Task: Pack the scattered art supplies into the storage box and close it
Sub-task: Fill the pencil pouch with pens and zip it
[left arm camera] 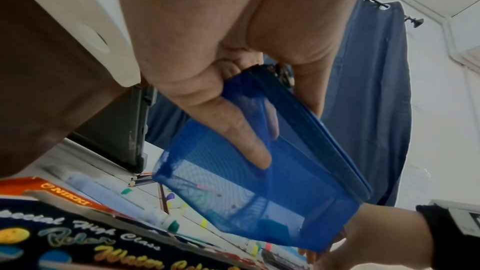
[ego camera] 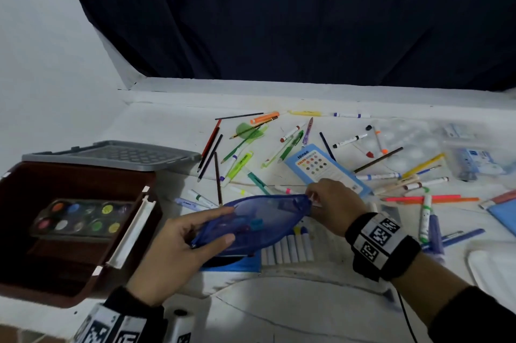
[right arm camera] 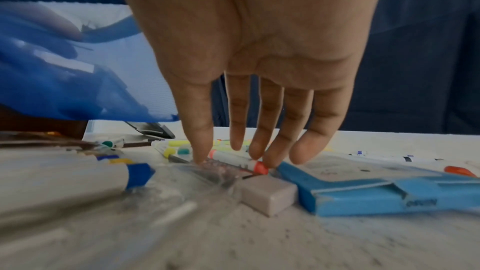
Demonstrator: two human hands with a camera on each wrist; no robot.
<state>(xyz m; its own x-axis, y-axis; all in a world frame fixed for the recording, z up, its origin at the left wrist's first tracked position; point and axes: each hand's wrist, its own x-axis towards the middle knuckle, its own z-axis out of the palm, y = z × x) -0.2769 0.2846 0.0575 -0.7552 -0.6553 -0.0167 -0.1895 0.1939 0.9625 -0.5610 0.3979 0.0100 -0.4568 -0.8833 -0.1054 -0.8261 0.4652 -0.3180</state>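
Note:
The brown storage box (ego camera: 83,281) stands open at the left, with a watercolour palette (ego camera: 81,220) inside and its grey lid (ego camera: 111,155) behind it. My left hand (ego camera: 195,233) grips the left end of a blue mesh pouch (ego camera: 259,220) above the table. In the left wrist view the thumb and fingers (left arm camera: 241,130) pinch the blue pouch (left arm camera: 259,202) near its zipper. My right hand (right arm camera: 228,157) reaches down just past the pouch's right tip. Thumb and fingertips close on a white marker with a pink cap (right arm camera: 241,161) lying on the table.
Several pens, pencils and markers (ego camera: 293,141) lie across the white table. A blue Ninso card (ego camera: 326,169), a row of white markers (ego camera: 287,247), a grey eraser (right arm camera: 270,196), a blue carton (right arm camera: 363,196) and a white tray (ego camera: 494,267) lie around the hands.

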